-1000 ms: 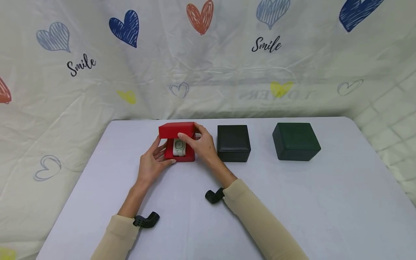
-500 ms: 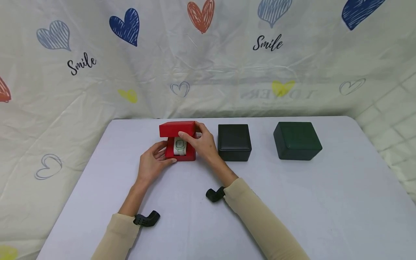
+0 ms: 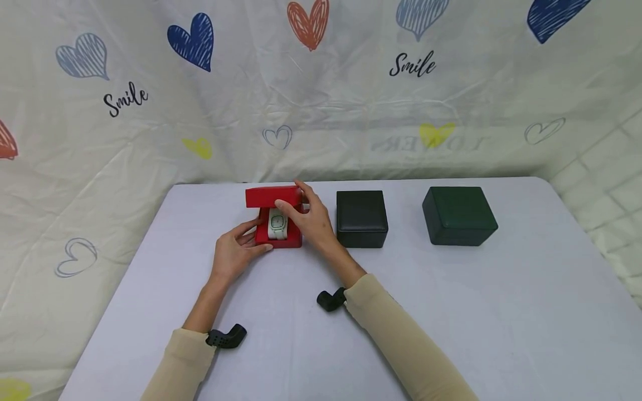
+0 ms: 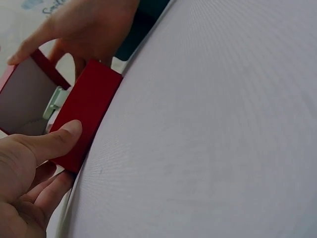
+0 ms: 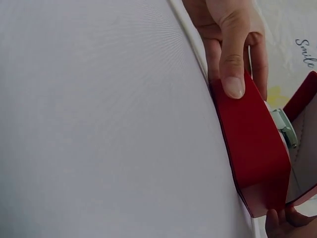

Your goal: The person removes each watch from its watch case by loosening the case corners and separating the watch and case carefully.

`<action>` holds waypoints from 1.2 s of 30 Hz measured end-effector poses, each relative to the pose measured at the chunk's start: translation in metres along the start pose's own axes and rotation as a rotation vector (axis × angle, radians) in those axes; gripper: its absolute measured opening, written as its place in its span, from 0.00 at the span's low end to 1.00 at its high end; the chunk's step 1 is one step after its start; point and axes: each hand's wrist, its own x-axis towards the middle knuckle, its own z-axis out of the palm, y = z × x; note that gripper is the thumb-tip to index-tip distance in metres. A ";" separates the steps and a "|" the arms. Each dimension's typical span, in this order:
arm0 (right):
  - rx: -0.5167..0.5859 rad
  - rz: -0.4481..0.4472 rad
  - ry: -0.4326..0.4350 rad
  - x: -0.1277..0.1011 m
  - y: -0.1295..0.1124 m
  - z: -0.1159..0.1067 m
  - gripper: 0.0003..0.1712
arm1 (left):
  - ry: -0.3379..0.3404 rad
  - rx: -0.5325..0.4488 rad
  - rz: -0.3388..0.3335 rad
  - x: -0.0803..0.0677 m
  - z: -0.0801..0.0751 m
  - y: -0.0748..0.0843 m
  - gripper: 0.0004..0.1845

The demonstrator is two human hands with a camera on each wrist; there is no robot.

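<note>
A small red box [image 3: 281, 240] stands on the table [image 3: 451, 312] at the back left, its hinged lid [image 3: 271, 196] raised. A pale watch [image 3: 277, 224] sits upright inside on a cushion. My left hand [image 3: 239, 246] grips the box base, thumb on the front face [image 4: 54, 141] and fingers on the left side. My right hand [image 3: 307, 217] pinches the lid's right end, thumb under its front edge and fingers over the top. The left wrist view shows the box [image 4: 89, 111] and the lid's grey lining [image 4: 25, 94]. The right wrist view shows the box [image 5: 252, 144] with the watch [image 5: 285, 126] behind it.
A shut black box [image 3: 361, 218] stands just right of the red one, close to my right hand. A shut dark green box [image 3: 458, 215] stands further right. A cloth printed with hearts [image 3: 190, 42] hangs behind the table.
The red lid has swung a little further up and back under my right hand. My left hand and the box base have stayed put.
</note>
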 end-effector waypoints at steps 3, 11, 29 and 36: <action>-0.006 -0.016 0.001 0.000 0.000 0.001 0.43 | -0.003 -0.005 -0.008 0.000 -0.001 0.000 0.38; -0.011 -0.012 -0.006 0.000 -0.003 0.002 0.41 | -0.001 -0.002 -0.022 -0.001 -0.002 0.000 0.37; -0.056 -0.041 -0.009 0.007 -0.002 0.004 0.38 | 0.004 0.039 -0.035 0.002 -0.003 0.001 0.34; -0.005 0.004 -0.021 0.008 -0.005 0.005 0.38 | 0.001 0.039 -0.033 0.001 -0.003 0.002 0.34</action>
